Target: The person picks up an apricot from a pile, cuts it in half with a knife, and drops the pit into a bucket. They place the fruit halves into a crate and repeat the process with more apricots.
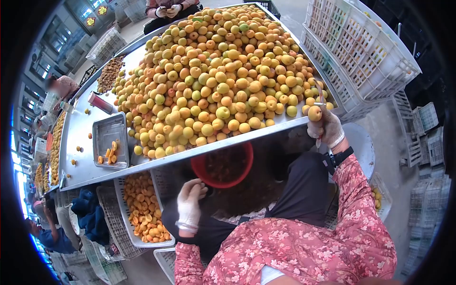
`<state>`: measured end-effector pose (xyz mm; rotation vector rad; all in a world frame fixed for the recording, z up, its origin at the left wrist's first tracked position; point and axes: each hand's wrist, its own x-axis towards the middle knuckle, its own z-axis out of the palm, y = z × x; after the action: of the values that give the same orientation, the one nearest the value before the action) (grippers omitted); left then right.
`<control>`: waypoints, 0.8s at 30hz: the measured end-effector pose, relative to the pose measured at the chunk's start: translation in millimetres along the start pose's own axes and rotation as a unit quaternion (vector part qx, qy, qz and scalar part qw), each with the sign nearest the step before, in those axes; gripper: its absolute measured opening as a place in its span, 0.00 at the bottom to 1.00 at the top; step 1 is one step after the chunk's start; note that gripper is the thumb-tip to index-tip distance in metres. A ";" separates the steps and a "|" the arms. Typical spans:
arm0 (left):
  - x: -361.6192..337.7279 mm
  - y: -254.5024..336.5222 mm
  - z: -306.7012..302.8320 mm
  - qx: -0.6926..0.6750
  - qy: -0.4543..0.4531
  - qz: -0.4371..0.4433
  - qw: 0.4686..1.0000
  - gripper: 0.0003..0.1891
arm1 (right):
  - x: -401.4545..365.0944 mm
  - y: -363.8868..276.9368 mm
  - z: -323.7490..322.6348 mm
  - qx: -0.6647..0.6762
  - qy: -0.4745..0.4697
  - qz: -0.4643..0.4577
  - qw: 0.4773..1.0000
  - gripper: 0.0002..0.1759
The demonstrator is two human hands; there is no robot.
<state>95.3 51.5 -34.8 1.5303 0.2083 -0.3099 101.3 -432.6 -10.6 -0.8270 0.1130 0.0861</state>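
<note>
My right hand (327, 128), in a white glove, is closed at the table's right front corner. A knife (319, 89) with a thin blade points up from it. An apricot (315, 113) sits at its fingertips, against the glove. My left hand (189, 206), also gloved, is held over my lap with curled fingers; whether anything is between them is hidden. Beyond it, under the table edge, stands a red tub (222, 185) with dark contents. A big heap of whole apricots (213, 80) covers much of the metal table (78, 128).
A metal tray (122, 124) holds several apricot halves, and a red can (100, 103) lies behind it. A crate of apricot halves (126, 223) stands at my left. White crates (361, 52) are stacked at the right. Another person's gloved hands (168, 10) show across the table.
</note>
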 end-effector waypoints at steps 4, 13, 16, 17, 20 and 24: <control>-5.9 14.1 34.7 0.005 -0.092 0.007 0.996 0.12 | -14.3 5.5 22.9 0.026 -0.059 -0.017 0.998 0.24; -19.1 6.5 39.8 0.008 -0.115 -0.002 0.993 0.12 | -7.5 -18.9 14.4 -0.157 0.201 -0.064 0.965 0.17; -25.5 4.7 28.3 0.021 -0.088 -0.016 0.996 0.12 | 17.2 -31.8 -27.0 -0.243 0.314 -0.066 0.915 0.13; -27.3 4.1 25.3 0.025 -0.069 -0.026 0.997 0.12 | 21.6 -33.7 -31.5 -0.248 0.342 -0.064 0.904 0.12; -25.9 -4.6 18.6 0.006 -0.054 -0.043 0.998 0.12 | 33.6 -22.0 -36.2 -0.204 0.374 -0.109 0.898 0.11; -19.6 3.1 48.1 -0.025 -0.088 -0.064 0.994 0.14 | 30.7 33.0 53.1 -0.115 0.289 -0.101 0.945 0.12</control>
<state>74.9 4.9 -23.8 1.4350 0.1750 -0.5357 131.3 -370.2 -3.0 -1.0752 0.5785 -0.3478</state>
